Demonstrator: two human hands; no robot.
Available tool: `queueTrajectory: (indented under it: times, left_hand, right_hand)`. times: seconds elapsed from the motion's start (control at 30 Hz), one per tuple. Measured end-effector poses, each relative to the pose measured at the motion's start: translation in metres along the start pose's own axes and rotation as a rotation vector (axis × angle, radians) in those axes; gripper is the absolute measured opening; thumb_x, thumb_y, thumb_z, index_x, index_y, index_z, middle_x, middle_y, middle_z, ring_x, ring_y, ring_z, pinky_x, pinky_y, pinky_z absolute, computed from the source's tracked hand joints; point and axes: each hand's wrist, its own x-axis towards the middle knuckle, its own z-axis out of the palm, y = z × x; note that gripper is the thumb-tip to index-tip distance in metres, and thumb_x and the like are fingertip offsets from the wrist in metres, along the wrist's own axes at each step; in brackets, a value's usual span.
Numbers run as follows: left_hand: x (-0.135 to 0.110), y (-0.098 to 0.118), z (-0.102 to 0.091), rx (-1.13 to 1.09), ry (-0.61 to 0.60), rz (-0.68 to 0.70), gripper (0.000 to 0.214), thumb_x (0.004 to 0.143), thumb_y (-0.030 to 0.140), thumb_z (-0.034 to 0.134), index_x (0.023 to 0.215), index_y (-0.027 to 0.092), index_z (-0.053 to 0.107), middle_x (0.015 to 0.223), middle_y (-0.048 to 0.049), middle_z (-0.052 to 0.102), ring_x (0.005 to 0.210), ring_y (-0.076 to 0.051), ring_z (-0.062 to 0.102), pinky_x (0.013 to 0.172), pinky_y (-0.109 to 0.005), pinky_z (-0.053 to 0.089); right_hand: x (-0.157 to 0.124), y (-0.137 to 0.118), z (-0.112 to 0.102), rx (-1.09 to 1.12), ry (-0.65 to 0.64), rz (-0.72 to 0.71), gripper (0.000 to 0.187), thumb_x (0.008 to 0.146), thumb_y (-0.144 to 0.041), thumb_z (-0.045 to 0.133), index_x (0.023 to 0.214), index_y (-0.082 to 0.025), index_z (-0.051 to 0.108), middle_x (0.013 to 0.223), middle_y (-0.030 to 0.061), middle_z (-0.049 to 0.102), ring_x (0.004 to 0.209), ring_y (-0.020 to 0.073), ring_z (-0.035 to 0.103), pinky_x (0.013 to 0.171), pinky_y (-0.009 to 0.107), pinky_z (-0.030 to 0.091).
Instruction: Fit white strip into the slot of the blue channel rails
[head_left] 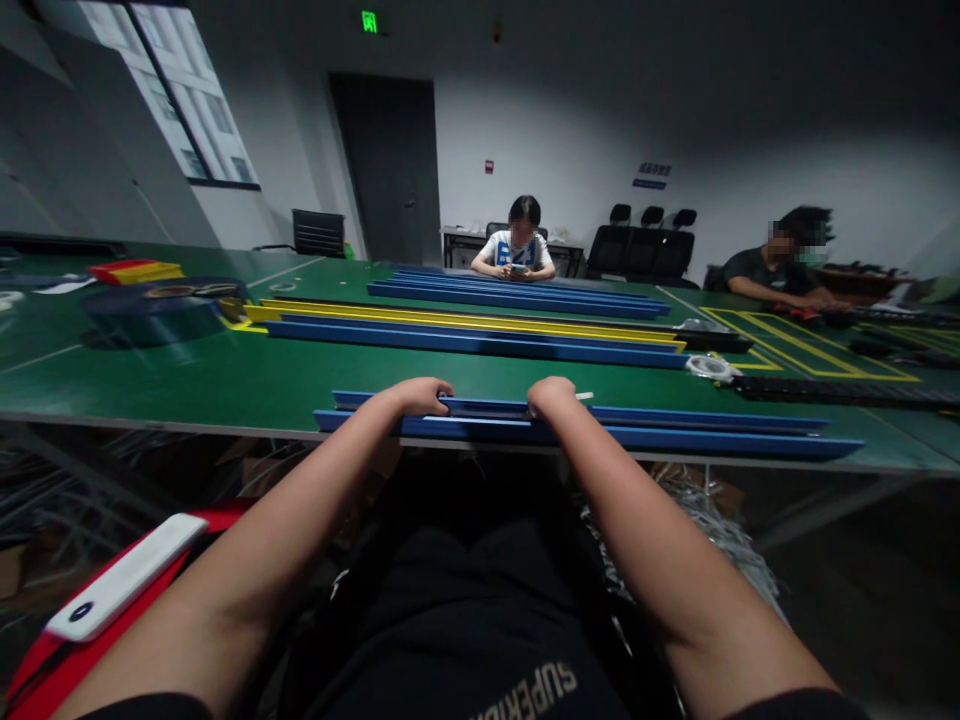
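Two long blue channel-shaped rails (697, 436) lie side by side along the near edge of the green table. My left hand (421, 397) bends over the rear rail, its fingers curled onto the channel left of the middle. A short way to the right, my right hand (551, 395) is closed over the same rail, knuckles up, its fingertips hidden. From its right side pokes the end of a small white strip (585, 396). Between the hands a stretch of the channel shows.
Behind are yellow rails (465, 322) with another blue rail (480, 342), and more blue rails (517, 295) farther back. A dark blue roll (154, 315) stands left, a clear tape roll (711, 368) right. Two people sit across the table (187, 385).
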Motion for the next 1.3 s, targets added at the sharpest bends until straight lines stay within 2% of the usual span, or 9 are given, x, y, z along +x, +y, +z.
queueTrajectory:
  times: [0.17, 0.37, 0.47, 0.73, 0.87, 0.97, 1.07, 1.13, 1.3]
  left_hand:
    - [0.009, 0.02, 0.002, 0.023, -0.015, 0.052, 0.039, 0.07, 0.035, 0.058, 0.105, 0.024, 0.069, 0.09, -0.001, 0.071, 0.078, -0.018, 0.063, 0.062, -0.024, 0.043]
    - [0.042, 0.068, 0.015, 0.047, 0.022, 0.153, 0.043, 0.07, 0.033, 0.063, 0.112, 0.024, 0.068, 0.108, -0.0042, 0.072, 0.092, -0.02, 0.065, 0.073, -0.023, 0.046]
    - [0.055, 0.08, 0.02, 0.003, -0.001, 0.179, 0.044, 0.069, 0.03, 0.065, 0.113, 0.026, 0.068, 0.109, -0.0027, 0.072, 0.092, -0.019, 0.065, 0.073, -0.022, 0.047]
    - [0.053, 0.082, 0.025, 0.011, 0.033, 0.084, 0.045, 0.071, 0.039, 0.062, 0.115, 0.031, 0.067, 0.109, -0.0005, 0.072, 0.094, -0.02, 0.065, 0.072, -0.024, 0.047]
    - [0.051, 0.084, 0.024, 0.028, 0.049, 0.068, 0.048, 0.072, 0.041, 0.062, 0.119, 0.031, 0.065, 0.114, -0.0012, 0.07, 0.098, -0.021, 0.064, 0.074, -0.024, 0.047]
    - [0.051, 0.083, 0.023, 0.024, 0.053, 0.072, 0.049, 0.071, 0.042, 0.062, 0.119, 0.032, 0.065, 0.115, -0.0011, 0.07, 0.099, -0.022, 0.064, 0.074, -0.025, 0.047]
    - [0.051, 0.081, 0.023, 0.011, 0.053, 0.084, 0.048, 0.07, 0.042, 0.062, 0.117, 0.032, 0.066, 0.111, -0.0006, 0.071, 0.097, -0.022, 0.064, 0.073, -0.025, 0.047]
    - [0.051, 0.08, 0.024, 0.001, 0.055, 0.089, 0.047, 0.07, 0.041, 0.062, 0.115, 0.032, 0.067, 0.11, -0.0004, 0.071, 0.095, -0.021, 0.064, 0.072, -0.025, 0.046]
    - [0.05, 0.08, 0.024, -0.005, 0.07, 0.101, 0.047, 0.069, 0.041, 0.062, 0.114, 0.032, 0.067, 0.108, -0.0007, 0.071, 0.093, -0.021, 0.064, 0.07, -0.025, 0.045]
  right_hand:
    - [0.003, 0.003, 0.002, 0.011, 0.011, -0.04, 0.051, 0.065, -0.051, 0.079, 0.108, -0.023, 0.075, 0.129, 0.0137, 0.061, 0.119, 0.0332, 0.057, 0.092, 0.041, 0.051]
    - [0.004, 0.003, 0.003, 0.027, 0.021, -0.042, 0.053, 0.065, -0.047, 0.08, 0.112, -0.023, 0.073, 0.13, 0.0136, 0.061, 0.119, 0.0337, 0.057, 0.092, 0.043, 0.052]
    - [0.001, 0.003, 0.004, 0.033, 0.043, -0.058, 0.054, 0.064, -0.046, 0.081, 0.112, -0.023, 0.073, 0.129, 0.0137, 0.061, 0.119, 0.0338, 0.057, 0.092, 0.043, 0.052]
    - [-0.007, 0.016, 0.011, 0.063, 0.144, -0.094, 0.064, 0.066, -0.059, 0.075, 0.115, -0.018, 0.072, 0.123, 0.0177, 0.064, 0.111, 0.0325, 0.061, 0.09, 0.041, 0.052]
    - [-0.016, 0.036, 0.006, 0.098, 0.076, -0.19, 0.065, 0.072, -0.068, 0.066, 0.11, -0.016, 0.073, 0.116, 0.0164, 0.068, 0.106, 0.0286, 0.064, 0.088, 0.033, 0.05]
    - [-0.03, 0.055, -0.006, 0.079, 0.02, -0.214, 0.055, 0.082, -0.062, 0.059, 0.106, -0.014, 0.074, 0.101, 0.0147, 0.073, 0.096, 0.0254, 0.067, 0.084, 0.03, 0.049]
    - [-0.044, 0.073, -0.018, 0.024, 0.011, -0.19, 0.046, 0.086, -0.053, 0.059, 0.101, -0.013, 0.075, 0.091, 0.0137, 0.074, 0.089, 0.0247, 0.068, 0.083, 0.031, 0.049]
    - [-0.048, 0.081, -0.021, 0.003, 0.008, -0.148, 0.045, 0.084, -0.053, 0.061, 0.095, -0.012, 0.076, 0.089, 0.014, 0.074, 0.088, 0.0262, 0.068, 0.084, 0.033, 0.049]
    - [-0.032, 0.089, -0.004, 0.005, -0.035, 0.024, 0.05, 0.073, -0.058, 0.071, 0.093, -0.012, 0.077, 0.098, 0.0166, 0.073, 0.096, 0.0323, 0.067, 0.085, 0.039, 0.051]
